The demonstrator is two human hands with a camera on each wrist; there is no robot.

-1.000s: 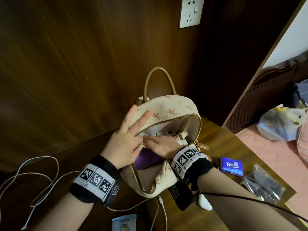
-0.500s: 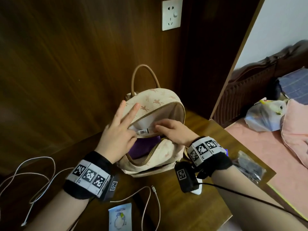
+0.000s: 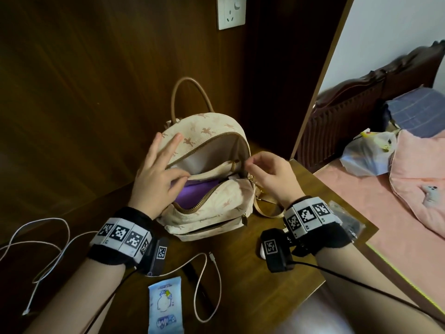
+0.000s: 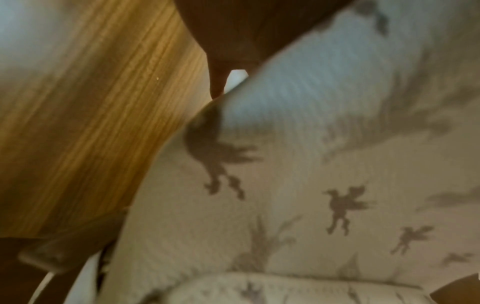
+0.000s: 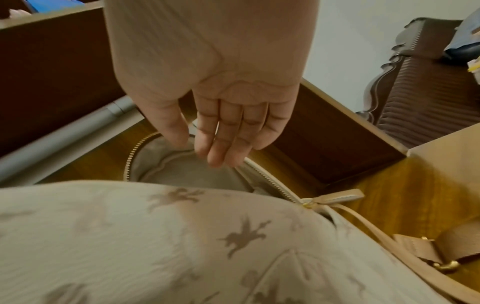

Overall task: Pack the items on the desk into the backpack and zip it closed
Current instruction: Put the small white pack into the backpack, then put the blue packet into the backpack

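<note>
left hand [image 3: 156, 174] pinches the backpack [image 3: 212, 189] rim on the worktop [image 3: 277, 285], holding its mouth wide for packing; right hand [image 3: 269, 177], loose and empty, hovers beside the zip

Dark wood-panelled wall [image 3: 96, 92], white socket [image 3: 231, 12], perhaps bed [image 3: 397, 194].

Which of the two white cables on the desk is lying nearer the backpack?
The shorter cable, looping on the desk just in front of the backpack beside the wipes packet. The other cable sprawls at the far left edge, beyond the left wrist.
</note>
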